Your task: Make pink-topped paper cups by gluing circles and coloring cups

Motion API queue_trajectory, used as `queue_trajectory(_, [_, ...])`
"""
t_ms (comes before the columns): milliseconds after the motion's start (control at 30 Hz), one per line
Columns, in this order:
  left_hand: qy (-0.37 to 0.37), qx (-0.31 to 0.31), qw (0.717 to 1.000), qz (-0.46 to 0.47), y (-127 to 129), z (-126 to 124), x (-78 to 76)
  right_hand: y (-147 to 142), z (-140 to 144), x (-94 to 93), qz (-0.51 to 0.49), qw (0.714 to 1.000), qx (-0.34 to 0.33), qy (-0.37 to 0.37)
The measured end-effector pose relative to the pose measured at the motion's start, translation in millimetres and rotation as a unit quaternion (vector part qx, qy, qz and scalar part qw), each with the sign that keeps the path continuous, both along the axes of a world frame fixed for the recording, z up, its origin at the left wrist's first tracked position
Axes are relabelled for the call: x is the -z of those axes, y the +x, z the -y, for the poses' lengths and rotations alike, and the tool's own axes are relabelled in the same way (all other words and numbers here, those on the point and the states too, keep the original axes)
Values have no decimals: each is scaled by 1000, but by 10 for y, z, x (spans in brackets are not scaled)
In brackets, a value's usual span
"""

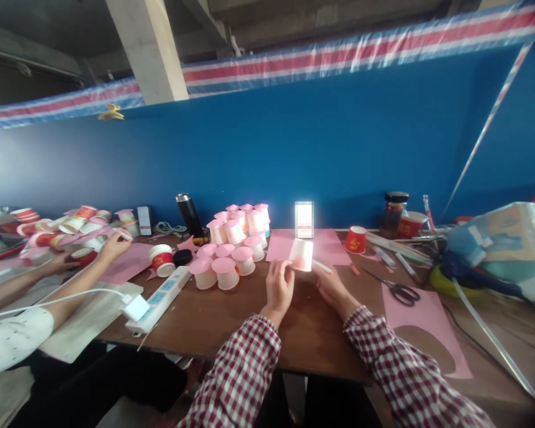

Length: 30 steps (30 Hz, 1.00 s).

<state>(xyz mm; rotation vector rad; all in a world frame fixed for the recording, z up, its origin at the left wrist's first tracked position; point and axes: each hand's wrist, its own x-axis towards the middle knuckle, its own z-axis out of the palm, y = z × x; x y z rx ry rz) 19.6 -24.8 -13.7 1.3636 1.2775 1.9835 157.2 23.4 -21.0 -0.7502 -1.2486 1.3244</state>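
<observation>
You are gripping a cup (302,254) in your left hand (279,288) while your right hand (332,284) is pinching a white stick (322,267) beside it.

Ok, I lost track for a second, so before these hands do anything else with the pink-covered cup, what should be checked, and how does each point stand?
1. Cup held in both hands: ok, left hand and right hand are both on it.
2. White stick at the right fingers: ok, though the grip on it cannot be told.
3. Pink paper on the cup smooth: cannot tell, glare.
4. Scissors nearby: ok, lying on the table to the right.
5. Pink sheet behind the cup: ok, flat.
6. Co-worker's hand: ok, well to the left.
</observation>
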Motion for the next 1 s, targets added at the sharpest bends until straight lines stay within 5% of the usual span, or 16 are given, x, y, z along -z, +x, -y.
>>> queue_trajectory(133, [-46,-28,987,151,-159,-139,53,4,8,7,-3,999,-13,-46])
queue_trajectory(400, [-102,86,922,365,-325,-221,120,18,-4,8,14,996,-16,-85])
queue_trajectory(600, [-78,130,899,411,-250,-168,22,15,6,2,32,997,1,-71])
queue_trajectory(1000, [-75,151,901,399,-205,-137,-10,-8,38,14,149,988,19,21])
